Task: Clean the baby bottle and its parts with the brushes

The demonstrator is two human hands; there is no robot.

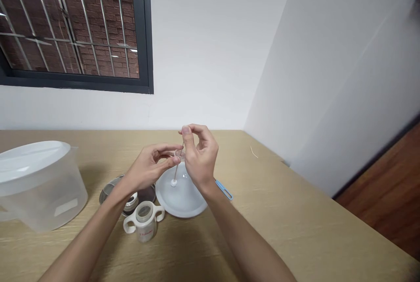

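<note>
My left hand [154, 163] pinches a small clear, rounded piece [179, 154] between thumb and fingertips. My right hand [201, 153] is closed at thumb and forefinger on the top of a thin straw-like tube [176, 170]. That tube slants down past the clear piece and ends in a small white ball [173, 182]. Below both hands lies a shallow white bowl [183, 212]; whether the ball touches it I cannot tell. A clear cup with two white handles [145, 223] stands upright in front of my left forearm.
A large translucent lidded tub [42, 190] stands at the left. Partly behind my left forearm are a round metal mesh strainer [108, 189] and a white ring-shaped part [131, 203]. A blue looped handle [224, 189] pokes out right of the bowl. A thin pale strip [253, 153] lies farther right.
</note>
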